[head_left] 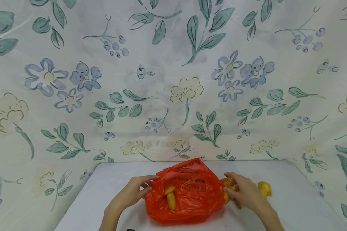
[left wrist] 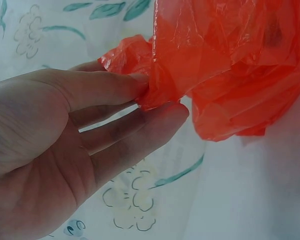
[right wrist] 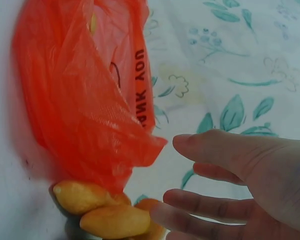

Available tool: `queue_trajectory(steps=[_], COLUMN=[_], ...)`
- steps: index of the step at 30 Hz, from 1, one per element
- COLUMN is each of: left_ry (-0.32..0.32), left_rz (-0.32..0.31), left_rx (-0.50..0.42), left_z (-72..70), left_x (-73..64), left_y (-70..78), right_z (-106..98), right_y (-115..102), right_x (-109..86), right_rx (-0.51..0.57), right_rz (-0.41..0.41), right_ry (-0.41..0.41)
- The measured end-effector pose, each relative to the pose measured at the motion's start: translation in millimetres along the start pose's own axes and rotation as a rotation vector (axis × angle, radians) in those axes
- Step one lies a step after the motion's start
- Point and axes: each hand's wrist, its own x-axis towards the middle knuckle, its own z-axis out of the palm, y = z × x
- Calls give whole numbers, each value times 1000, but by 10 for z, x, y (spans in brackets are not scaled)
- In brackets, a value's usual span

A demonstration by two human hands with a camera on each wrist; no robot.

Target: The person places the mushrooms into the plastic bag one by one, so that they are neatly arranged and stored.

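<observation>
A red plastic bag [head_left: 191, 208] with dark printing lies on the white table, its mouth spread apart. Inside it is a yellow mushroom [head_left: 171, 199]. At the bag's left edge, my left hand [head_left: 134, 191] pinches the thin plastic between thumb and fingers, as the left wrist view shows. My right hand [head_left: 243, 191] is beside the bag's right edge, fingers apart and holding nothing. In the right wrist view its thumb tip is right at a corner of the bag. Several yellow mushrooms [right wrist: 115, 221] lie below that hand, partly hidden by it in the head view.
Another yellow mushroom [head_left: 265, 189] lies on the table [head_left: 292, 205], to the right of my right hand. A small dark object [head_left: 130, 229] shows at the bottom edge of the head view. Behind the table hangs a floral sheet [head_left: 167, 70].
</observation>
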Motion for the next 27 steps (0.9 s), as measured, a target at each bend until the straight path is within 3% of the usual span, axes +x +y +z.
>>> queue_trajectory(steps=[11, 21, 27], left_ry=[-3, 4, 6], left_rz=[7, 7, 0], left_rx=[10, 11, 4], left_z=[-1, 0, -6], left_x=[0, 4, 1], left_y=[4, -14, -13], right_z=[-52, -230, -303], right_y=[157, 320, 424], right_x=[-6, -30, -56], right_rx=[76, -58, -68], right_rz=[24, 24, 62], right_ry=[-2, 10, 25])
